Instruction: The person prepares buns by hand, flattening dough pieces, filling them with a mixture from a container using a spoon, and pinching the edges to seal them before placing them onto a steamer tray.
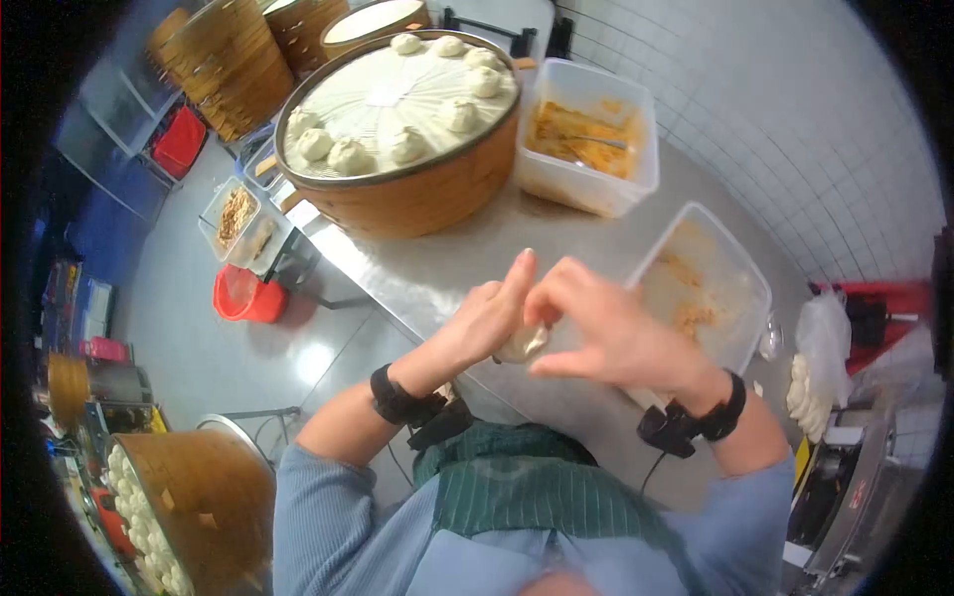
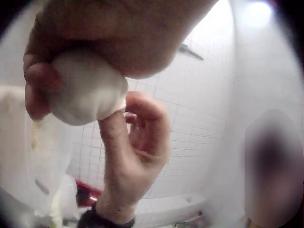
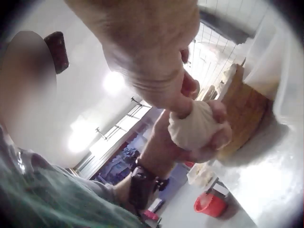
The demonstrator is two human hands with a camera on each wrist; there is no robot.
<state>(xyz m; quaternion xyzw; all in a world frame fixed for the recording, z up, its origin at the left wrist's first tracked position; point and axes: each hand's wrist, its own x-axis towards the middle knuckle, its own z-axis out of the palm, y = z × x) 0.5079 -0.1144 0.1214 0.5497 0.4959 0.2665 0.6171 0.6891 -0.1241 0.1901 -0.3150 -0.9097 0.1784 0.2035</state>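
A round white dough bun [image 1: 527,345] is held between the two hands in front of the apron, over the table's near edge. My left hand [image 1: 487,316] cups it, thumb raised, and in the left wrist view the fingers curl round the smooth side of the bun [image 2: 88,88]. From the other side my right hand [image 1: 606,328] meets it. Its thumb and forefinger pinch the dough edge, as the left wrist view shows of that right hand [image 2: 128,156]. Gathered folds mark the bun [image 3: 192,128] in the right wrist view. Its filling is hidden.
A large bamboo steamer [image 1: 427,199] with several pleated buns on its cloth stands on the metal table [image 1: 417,268]. Right of it are a plastic tub of orange-brown filling [image 1: 586,139] and a second, smeared tub [image 1: 711,263]. Another steamer [image 1: 209,497] stands lower left.
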